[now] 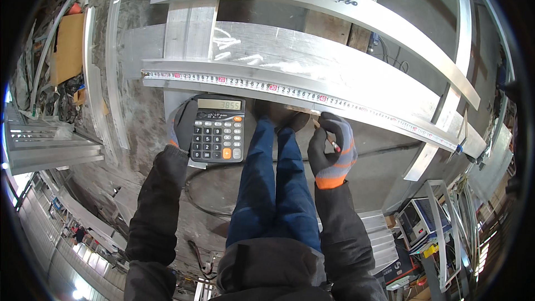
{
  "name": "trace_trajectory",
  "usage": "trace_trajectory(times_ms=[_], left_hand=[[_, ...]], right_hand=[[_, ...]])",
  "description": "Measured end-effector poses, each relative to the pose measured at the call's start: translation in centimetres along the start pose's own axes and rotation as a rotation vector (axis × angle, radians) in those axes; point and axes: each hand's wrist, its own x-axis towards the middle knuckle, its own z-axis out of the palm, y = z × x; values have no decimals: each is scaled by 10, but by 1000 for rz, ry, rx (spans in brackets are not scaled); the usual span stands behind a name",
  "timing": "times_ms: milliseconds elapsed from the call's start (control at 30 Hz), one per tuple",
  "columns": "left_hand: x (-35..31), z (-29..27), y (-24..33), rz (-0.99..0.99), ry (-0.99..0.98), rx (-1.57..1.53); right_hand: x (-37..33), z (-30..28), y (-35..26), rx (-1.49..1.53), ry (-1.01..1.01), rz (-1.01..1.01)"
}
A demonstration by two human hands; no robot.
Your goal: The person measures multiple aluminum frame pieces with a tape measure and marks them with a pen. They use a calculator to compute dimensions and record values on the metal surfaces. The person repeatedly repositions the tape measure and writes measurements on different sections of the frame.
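Note:
A black desk calculator (218,128) with grey and orange keys and a lit display faces up, gripped at its left edge by my gloved left hand (183,124). That hand's fingers are partly hidden behind the calculator. My right hand (335,153), in a grey and black glove with an orange cuff, is closed around a slim red-ended pencil (336,147). Its fingertips are near the front edge of a long metal bar. Along that bar runs a measuring tape (245,82) with black and red marks, which spans from the left end toward the far right.
Beyond the tape lies a wide metal plate (317,53) with chalk marks, then a long metal strip (384,17) with handwriting. Metal crosspieces (190,28) support them. A black cable (384,150) crosses the floor. A boxy machine (418,223) stands lower right, and a metal rack (50,142) at left.

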Motion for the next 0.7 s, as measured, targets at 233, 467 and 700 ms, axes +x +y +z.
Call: trace_trajectory(times_ms=[233,467,700], left_hand=[[2,-3,-5,4,-18,-53],[2,1,-3,-32,11,-80],[-3,11,14,92,-19,-6]], right_hand=[[-66,12,-24,431,-157,528],[-116,62,-38,702,-408,775],[-117,80,-63,1039,-297,938]])
